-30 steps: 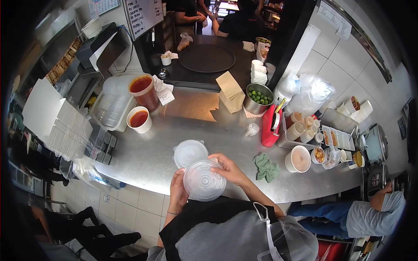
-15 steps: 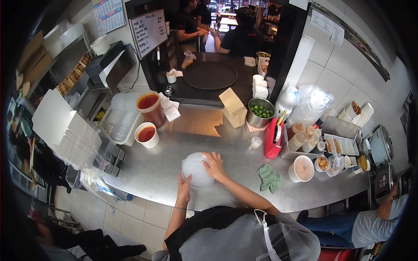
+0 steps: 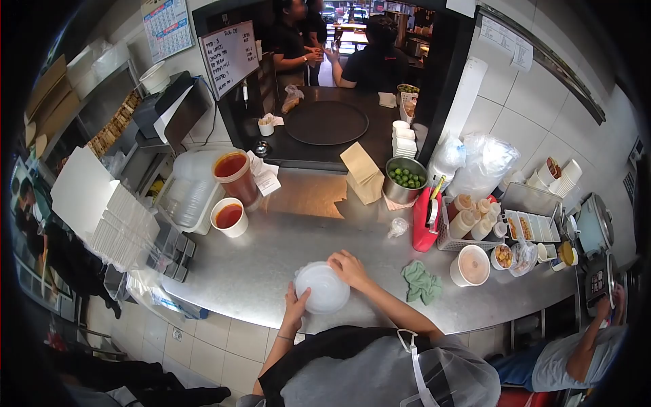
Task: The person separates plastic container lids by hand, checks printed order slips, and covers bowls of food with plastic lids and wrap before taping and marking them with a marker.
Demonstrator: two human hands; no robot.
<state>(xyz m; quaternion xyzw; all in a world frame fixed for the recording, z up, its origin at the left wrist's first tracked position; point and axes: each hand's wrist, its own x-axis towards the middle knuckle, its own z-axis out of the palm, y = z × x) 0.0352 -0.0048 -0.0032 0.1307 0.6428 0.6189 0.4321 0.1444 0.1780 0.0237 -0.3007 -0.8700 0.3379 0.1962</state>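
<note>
A round, translucent white plastic lid (image 3: 323,288) is held low over the steel counter in front of me; whether it is one lid or a stack, I cannot tell. My left hand (image 3: 296,306) grips its left edge, thumb on top and fingers underneath. At the upper right rim, my right hand (image 3: 348,268) has its fingers closed over the edge. A crumpled green cloth (image 3: 422,282) lies to the right of my right forearm.
Two tubs of red sauce, a large one (image 3: 235,178) and a smaller one (image 3: 229,217), stand back left. A paper bag (image 3: 362,173), a pot of green limes (image 3: 405,178), a red holder (image 3: 426,220) and a basket of squeeze bottles (image 3: 468,227) line the back. A co-worker (image 3: 576,359) stands at right.
The lid has moved slightly right and toward me, along with my left hand. My right hand has shifted from on top of it to its upper right rim.
</note>
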